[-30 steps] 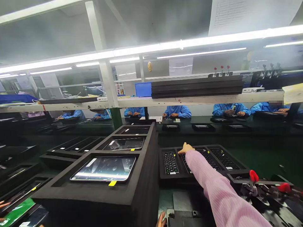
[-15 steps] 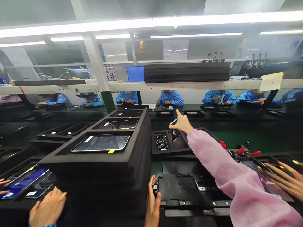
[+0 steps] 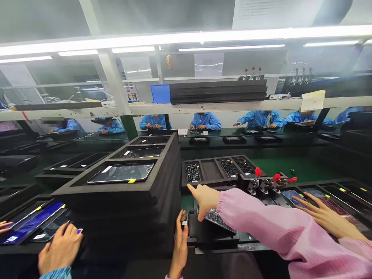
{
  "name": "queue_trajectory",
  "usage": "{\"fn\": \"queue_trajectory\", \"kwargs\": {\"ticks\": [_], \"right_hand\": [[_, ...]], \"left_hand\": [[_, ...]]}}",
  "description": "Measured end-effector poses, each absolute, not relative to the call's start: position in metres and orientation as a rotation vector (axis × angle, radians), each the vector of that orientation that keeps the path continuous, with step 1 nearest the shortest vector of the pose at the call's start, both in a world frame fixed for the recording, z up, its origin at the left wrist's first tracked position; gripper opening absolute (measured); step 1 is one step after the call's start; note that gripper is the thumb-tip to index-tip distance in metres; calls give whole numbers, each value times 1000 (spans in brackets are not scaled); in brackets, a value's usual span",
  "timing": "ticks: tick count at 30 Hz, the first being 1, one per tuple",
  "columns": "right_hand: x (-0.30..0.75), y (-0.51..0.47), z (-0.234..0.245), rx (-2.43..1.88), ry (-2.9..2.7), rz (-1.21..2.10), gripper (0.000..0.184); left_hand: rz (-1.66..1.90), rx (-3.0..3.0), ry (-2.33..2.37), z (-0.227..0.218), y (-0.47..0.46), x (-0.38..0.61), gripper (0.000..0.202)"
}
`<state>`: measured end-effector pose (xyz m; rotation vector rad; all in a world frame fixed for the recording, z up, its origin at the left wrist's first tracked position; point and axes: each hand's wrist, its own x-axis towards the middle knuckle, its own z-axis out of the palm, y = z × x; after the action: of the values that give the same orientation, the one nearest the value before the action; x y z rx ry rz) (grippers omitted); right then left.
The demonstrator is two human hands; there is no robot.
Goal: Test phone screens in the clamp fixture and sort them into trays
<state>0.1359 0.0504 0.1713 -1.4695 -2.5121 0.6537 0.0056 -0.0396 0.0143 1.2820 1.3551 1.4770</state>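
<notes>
My right hand [image 3: 205, 199], at the end of a pink sleeve, grips a thin keyboard [image 3: 219, 221] with black keys and a silvery rim. The keyboard is tilted over a black fixture [image 3: 200, 234], and my forearm covers part of both. My left hand [image 3: 179, 244] is closed at the fixture's left edge, thumb and fingers around its corner. Behind the fixture, a black foam tray [image 3: 213, 182] holds several keyboards [image 3: 192, 173] in its compartments. Toggle clamps with red tips [image 3: 277, 178] stand just right of the fixture.
A tall stack of black foam trays [image 3: 162, 201] with glass panels [image 3: 122, 172] rises on my left. Co-workers' hands are near: one in a blue sleeve [image 3: 62, 246] at left, one spread over panels [image 3: 322, 211] at right. People in blue work across the bench.
My right hand has lifted the keyboard out of the foam tray and brought it back toward me over the fixture. My left hand stays at the fixture's edge. The view has shifted slightly right.
</notes>
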Motion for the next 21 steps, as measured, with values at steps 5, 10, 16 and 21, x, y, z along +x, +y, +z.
{"fn": "queue_trajectory", "kwargs": {"ticks": [5,10,16,21], "right_hand": [[132,49,154,-1323,-2450,913,118],[126,50,152,-1298,-2572,839,121],[121,50,146,-1318,-2655,780,117],[114,52,132,-1230,-2847,587,118]], "left_hand": [[1483,1266,1367,14,-39,6,48],[1512,1272,1433,21,-40,9,54],[1606,1236,1622,39,-45,4,50],[1660,1202,1662,43,-47,-8,53]]}}
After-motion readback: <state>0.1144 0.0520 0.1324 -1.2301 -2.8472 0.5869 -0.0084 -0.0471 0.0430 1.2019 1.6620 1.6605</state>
